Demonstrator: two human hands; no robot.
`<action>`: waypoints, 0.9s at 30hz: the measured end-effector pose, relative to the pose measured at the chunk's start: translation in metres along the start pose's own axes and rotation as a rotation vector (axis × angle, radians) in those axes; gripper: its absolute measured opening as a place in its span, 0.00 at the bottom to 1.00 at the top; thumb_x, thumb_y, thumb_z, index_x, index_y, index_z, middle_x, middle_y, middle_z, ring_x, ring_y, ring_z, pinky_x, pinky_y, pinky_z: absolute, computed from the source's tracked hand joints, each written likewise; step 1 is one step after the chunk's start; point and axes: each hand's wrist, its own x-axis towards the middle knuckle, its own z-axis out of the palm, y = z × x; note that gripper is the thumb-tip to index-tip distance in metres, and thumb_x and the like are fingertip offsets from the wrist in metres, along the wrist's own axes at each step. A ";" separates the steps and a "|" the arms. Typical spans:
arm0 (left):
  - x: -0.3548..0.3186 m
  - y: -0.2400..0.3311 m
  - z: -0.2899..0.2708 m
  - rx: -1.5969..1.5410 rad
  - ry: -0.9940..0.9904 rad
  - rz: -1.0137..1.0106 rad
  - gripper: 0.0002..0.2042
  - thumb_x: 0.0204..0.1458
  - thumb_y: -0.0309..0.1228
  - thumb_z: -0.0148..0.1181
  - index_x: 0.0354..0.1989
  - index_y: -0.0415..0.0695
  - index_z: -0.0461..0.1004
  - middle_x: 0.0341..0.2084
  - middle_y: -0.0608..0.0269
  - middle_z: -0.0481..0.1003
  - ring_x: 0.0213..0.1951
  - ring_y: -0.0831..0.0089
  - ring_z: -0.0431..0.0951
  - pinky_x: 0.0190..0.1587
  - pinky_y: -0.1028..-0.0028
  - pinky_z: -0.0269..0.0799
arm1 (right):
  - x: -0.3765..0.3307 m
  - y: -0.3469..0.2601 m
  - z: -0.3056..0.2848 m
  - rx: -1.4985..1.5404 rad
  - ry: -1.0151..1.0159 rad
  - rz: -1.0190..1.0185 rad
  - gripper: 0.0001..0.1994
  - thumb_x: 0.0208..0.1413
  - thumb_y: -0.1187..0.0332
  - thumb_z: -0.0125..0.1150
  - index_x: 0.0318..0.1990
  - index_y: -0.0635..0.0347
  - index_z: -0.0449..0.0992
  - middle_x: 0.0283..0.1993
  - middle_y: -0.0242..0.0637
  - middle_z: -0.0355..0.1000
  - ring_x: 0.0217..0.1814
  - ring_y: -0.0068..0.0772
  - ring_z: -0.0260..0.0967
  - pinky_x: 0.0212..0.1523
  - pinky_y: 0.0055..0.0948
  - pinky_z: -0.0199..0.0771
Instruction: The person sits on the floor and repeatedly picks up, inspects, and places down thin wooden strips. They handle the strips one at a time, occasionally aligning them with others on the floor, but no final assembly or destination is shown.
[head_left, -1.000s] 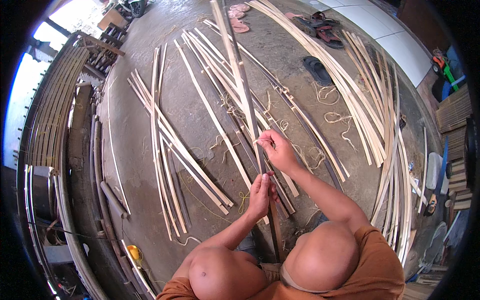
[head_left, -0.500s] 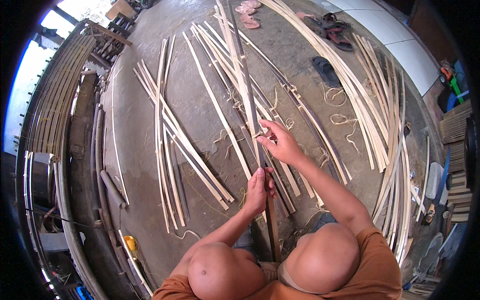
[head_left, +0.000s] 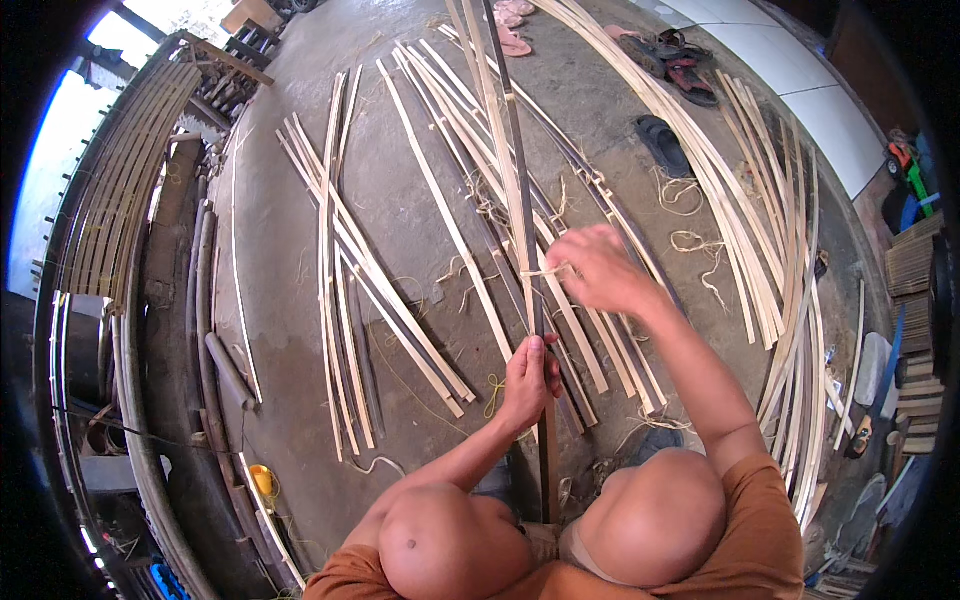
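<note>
A long bundle of pale and dark bamboo strips [head_left: 519,180] stands tilted between my knees, its upper end reaching past the far edge of view. My left hand [head_left: 530,382] is wrapped round the lower part of it. Higher up, a thin fibre tie [head_left: 543,272] goes round the bundle. My right hand [head_left: 608,272], slightly blurred, pinches the loose end of this tie to the right of the strips. The fingertips of the right hand are partly hidden.
Bamboo strips [head_left: 372,290] lie on the concrete floor at the left, with more beneath the bundle and a long pile [head_left: 690,130] at the right. Sandals [head_left: 662,146] and loose fibre ties [head_left: 700,243] lie beyond my right hand. A slatted bamboo bench [head_left: 130,190] lines the left side.
My right hand has moved from the bundle to the right, drawing the tie's end out with it. My left hand keeps its grip on the strips.
</note>
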 end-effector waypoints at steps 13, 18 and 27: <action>0.004 -0.023 0.001 0.200 0.076 0.107 0.14 0.71 0.40 0.39 0.48 0.43 0.67 0.17 0.72 0.60 0.16 0.82 0.60 0.19 0.78 0.61 | 0.000 -0.035 0.065 -0.346 0.136 0.005 0.12 0.50 0.64 0.60 0.37 0.62 0.77 0.49 0.41 0.67 0.59 0.46 0.58 0.66 0.51 0.47; 0.015 -0.049 -0.022 0.332 0.075 0.197 0.13 0.71 0.39 0.40 0.47 0.44 0.68 0.18 0.74 0.60 0.16 0.85 0.58 0.18 0.79 0.59 | 0.004 -0.045 0.043 -0.105 -0.244 0.111 0.13 0.51 0.60 0.59 0.32 0.62 0.79 0.51 0.42 0.66 0.59 0.47 0.55 0.63 0.51 0.48; 0.035 -0.041 -0.027 0.515 0.188 0.324 0.12 0.67 0.32 0.46 0.49 0.39 0.72 0.38 0.52 0.78 0.43 0.65 0.78 0.50 0.66 0.71 | -0.011 -0.042 0.055 -0.229 -0.345 0.035 0.17 0.54 0.52 0.60 0.31 0.57 0.85 0.45 0.42 0.67 0.59 0.47 0.56 0.61 0.50 0.50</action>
